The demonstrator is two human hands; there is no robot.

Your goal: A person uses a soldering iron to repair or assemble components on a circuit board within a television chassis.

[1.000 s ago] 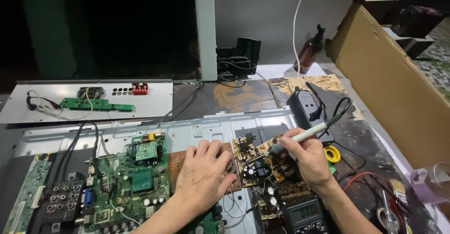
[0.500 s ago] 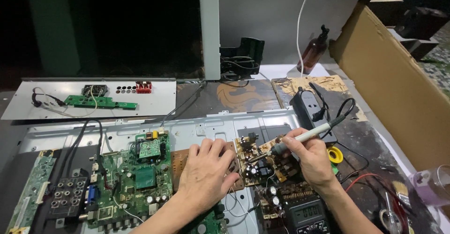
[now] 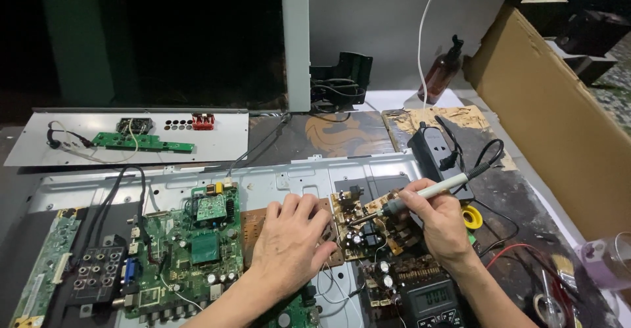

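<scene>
Soldering iron (image 3: 427, 193), pinched in the right hand's (image 3: 444, 226) fingers, tips onto a brown board (image 3: 358, 226) on the metal chassis (image 3: 289, 177). Left hand (image 3: 289, 246) lies flat, fingers spread, on that board's left part. Green board (image 3: 190, 249) sits left, multimeter (image 3: 434, 302) below.

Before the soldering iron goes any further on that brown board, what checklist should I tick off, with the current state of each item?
1. Left hand flat on the brown board, steadying it: ok.
2. Right hand grips the soldering iron like a pen: ok.
3. Iron tip over the board: ok; touching a joint: cannot tell.
4. Iron cord trails right, off the board: ok.
5. Solder reel close to the right hand: ok.
6. Iron hot: cannot tell.
</scene>
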